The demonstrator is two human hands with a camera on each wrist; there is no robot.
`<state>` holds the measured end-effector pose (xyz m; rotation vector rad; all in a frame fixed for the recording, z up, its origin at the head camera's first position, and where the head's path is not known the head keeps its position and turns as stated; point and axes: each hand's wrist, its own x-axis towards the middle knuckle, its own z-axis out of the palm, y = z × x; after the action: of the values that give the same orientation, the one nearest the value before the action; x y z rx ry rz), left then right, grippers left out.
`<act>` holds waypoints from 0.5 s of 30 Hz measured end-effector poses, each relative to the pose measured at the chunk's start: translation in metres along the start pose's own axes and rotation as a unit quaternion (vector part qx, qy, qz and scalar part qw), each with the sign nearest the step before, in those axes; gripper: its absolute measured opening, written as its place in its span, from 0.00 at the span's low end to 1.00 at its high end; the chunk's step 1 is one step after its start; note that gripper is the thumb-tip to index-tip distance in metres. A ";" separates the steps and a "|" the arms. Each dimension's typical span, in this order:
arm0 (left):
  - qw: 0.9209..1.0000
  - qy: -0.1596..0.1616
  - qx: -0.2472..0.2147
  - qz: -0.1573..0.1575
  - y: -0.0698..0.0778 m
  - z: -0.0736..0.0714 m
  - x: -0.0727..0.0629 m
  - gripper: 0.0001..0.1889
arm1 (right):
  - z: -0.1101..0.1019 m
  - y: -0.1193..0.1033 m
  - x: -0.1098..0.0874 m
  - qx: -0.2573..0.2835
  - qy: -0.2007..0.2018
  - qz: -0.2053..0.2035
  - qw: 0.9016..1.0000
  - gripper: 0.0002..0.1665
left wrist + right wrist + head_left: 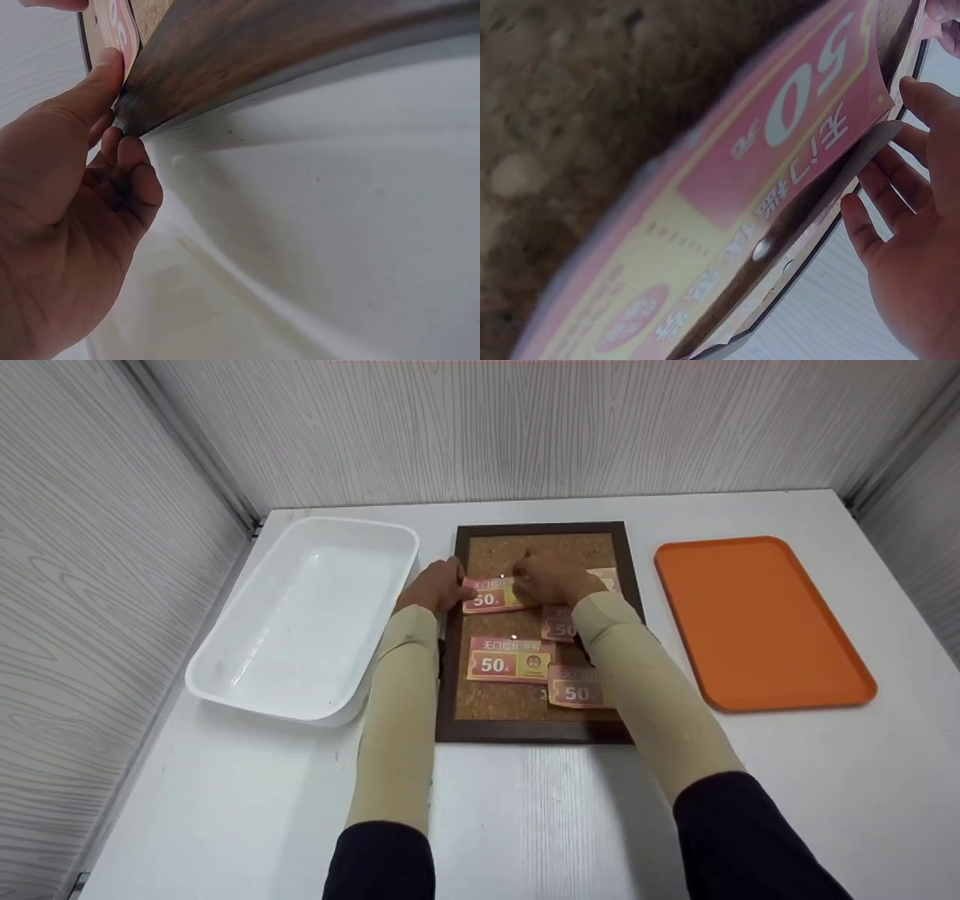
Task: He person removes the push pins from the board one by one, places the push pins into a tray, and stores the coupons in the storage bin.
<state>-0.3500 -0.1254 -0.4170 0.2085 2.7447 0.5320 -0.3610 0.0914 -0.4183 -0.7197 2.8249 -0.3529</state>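
Observation:
A brown-framed cork board (pixel 499 706) lies on the table with several pink and yellow coupons marked 50 on it. My left hand (pixel 435 585) is at the board's left edge; its thumb presses the left end of the upper left coupon (pixel 486 598), and its other fingers curl by the wooden frame (pixel 217 56). At that coupon's right end is my right hand (pixel 553 577), fingers bent. Its fingertips pinch a paper edge in the right wrist view, below a nearer coupon (pixel 795 112) with a silver pin (pixel 761 250). Part of the upper right coupon (pixel 606 577) is hidden by the right hand.
Left of the board stands a deep white tub (pixel 300 615), close beside my left forearm. An orange tray (pixel 757 622) lies to the right. More coupons, a lower left one (pixel 510 660) and a lower right one (pixel 581 688), lie nearer me on the cork.

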 end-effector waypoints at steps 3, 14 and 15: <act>1.000 -0.001 -0.004 -0.006 -0.001 0.001 0.000 0.20 | 0.002 -0.001 0.000 0.007 0.001 0.003 1.000 0.21; 1.000 0.017 -0.016 -0.012 0.001 0.002 0.003 0.18 | 0.004 -0.009 0.005 0.048 0.010 0.019 0.999 0.20; 0.999 0.020 -0.025 -0.016 0.001 0.002 0.003 0.18 | 0.005 -0.009 0.005 0.051 0.010 0.019 0.998 0.19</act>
<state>-0.3517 -0.1232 -0.4195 0.1414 2.7647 0.6022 -0.3602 0.0798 -0.4207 -0.6429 2.8111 -0.4971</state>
